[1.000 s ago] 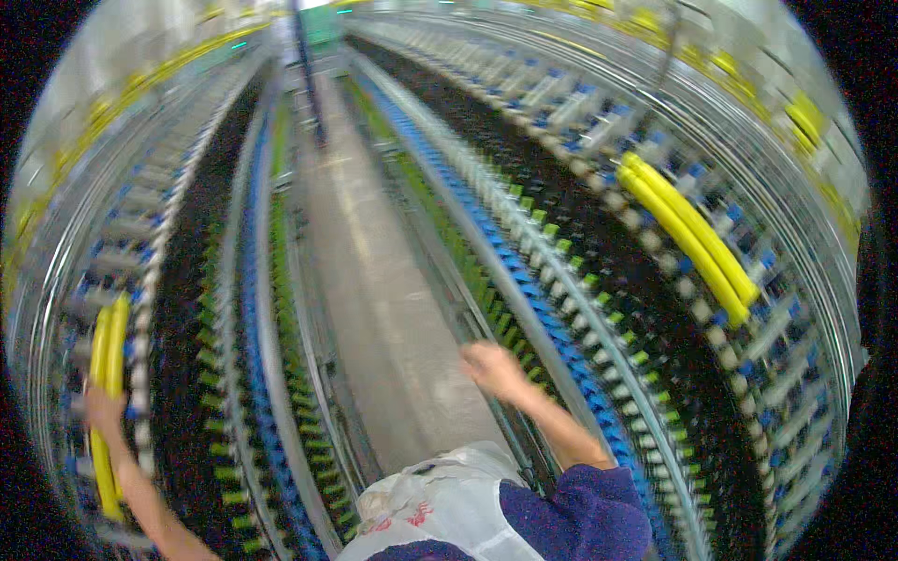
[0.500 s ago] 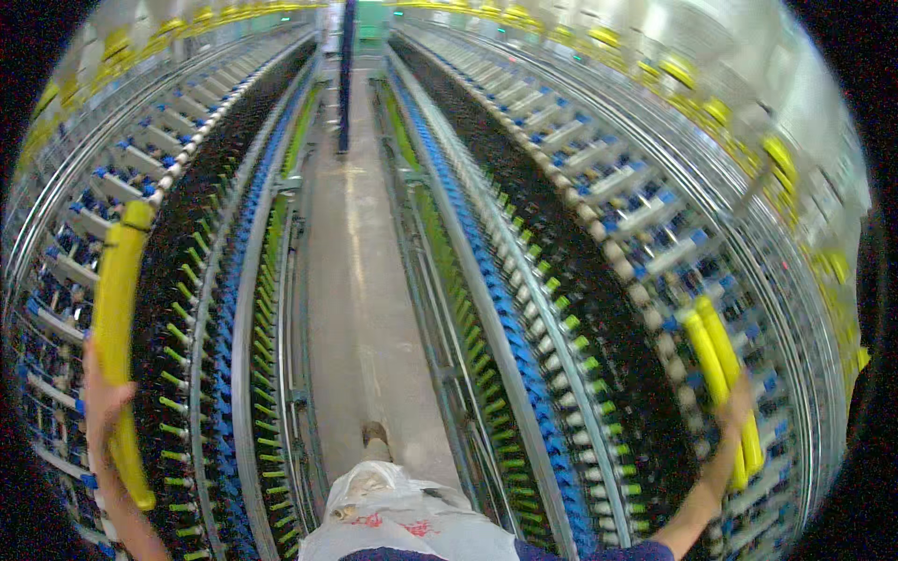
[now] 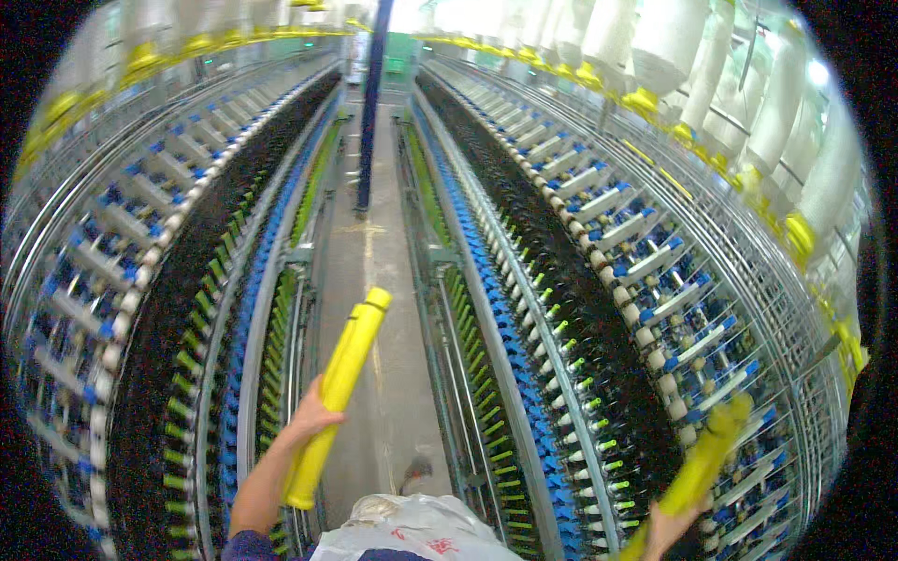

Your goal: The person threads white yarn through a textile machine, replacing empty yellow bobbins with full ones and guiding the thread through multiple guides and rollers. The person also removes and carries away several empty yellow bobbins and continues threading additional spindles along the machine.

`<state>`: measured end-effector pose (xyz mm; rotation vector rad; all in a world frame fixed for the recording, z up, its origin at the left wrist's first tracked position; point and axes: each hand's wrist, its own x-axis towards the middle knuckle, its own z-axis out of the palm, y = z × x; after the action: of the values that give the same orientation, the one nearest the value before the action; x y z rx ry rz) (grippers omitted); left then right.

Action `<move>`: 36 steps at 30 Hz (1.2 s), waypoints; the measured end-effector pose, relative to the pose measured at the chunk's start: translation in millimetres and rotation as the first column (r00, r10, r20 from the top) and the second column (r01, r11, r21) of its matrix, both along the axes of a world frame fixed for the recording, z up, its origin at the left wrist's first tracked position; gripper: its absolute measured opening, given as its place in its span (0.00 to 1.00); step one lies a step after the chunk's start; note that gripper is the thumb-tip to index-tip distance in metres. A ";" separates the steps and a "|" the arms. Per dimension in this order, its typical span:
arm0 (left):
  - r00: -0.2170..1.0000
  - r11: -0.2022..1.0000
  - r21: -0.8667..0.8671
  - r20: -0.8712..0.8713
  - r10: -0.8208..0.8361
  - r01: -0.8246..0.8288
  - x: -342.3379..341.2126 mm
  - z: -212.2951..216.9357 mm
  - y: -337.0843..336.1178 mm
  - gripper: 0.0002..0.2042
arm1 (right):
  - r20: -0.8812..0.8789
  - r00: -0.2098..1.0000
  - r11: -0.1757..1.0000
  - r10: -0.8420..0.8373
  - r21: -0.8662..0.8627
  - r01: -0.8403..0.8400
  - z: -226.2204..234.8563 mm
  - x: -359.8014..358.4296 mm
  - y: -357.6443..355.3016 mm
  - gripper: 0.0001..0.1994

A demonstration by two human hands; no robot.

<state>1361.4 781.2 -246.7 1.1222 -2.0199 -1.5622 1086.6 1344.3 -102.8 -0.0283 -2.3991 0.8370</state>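
Observation:
My left hand is closed round the middle of long yellow bobbin tubes, which look like two lying side by side. They slant over the aisle, upper ends leaning to the right. At the lower right, my right hand grips another yellow bobbin tube bundle, smeared by motion, so I cannot tell how many it holds. This bundle is in front of the right machine's rollers, tilted up to the right. Below the rollers run rows of spindles with lime-green tips.
Spinning frames with blue rails line both sides of a narrow aisle floor. Large white roving bobbins with yellow holders hang overhead. A dark blue pole-like thing hangs over the aisle ahead. A white apron covers my front.
My left hand has swung from the left machine in over the aisle with its tubes. The right hand has dropped lower and nearer me, still holding its tubes. The view has tilted upward.

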 end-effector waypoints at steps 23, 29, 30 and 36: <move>0.509 0.675 0.617 -0.765 0.395 0.404 -544.5 -25.9 -605.9 0.41 | 0.663 0.252 0.388 0.705 -0.062 -0.919 -72.9 -367.2 -1076.6 0.43; 0.394 0.555 0.630 -0.775 0.494 0.543 -676.8 -46.8 -769.9 0.47 | 0.486 0.219 0.294 0.846 -0.083 -0.952 -59.4 -476.6 -1206.2 0.39; 0.331 0.550 0.574 -0.811 0.482 0.607 -700.6 -50.3 -792.8 0.46 | 0.433 0.204 0.282 0.878 -0.125 -0.951 -62.5 -498.4 -1223.3 0.38; 0.251 0.467 0.453 -0.867 0.431 0.759 -861.1 -66.0 -948.1 0.43 | 0.414 0.313 0.422 0.855 -0.204 -0.883 -106.5 -627.2 -1362.6 0.32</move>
<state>500.3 -166.9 -312.8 -0.2539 -0.3012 -2.5814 459.4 -18.2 -209.3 1.4193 -2.8209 1.3282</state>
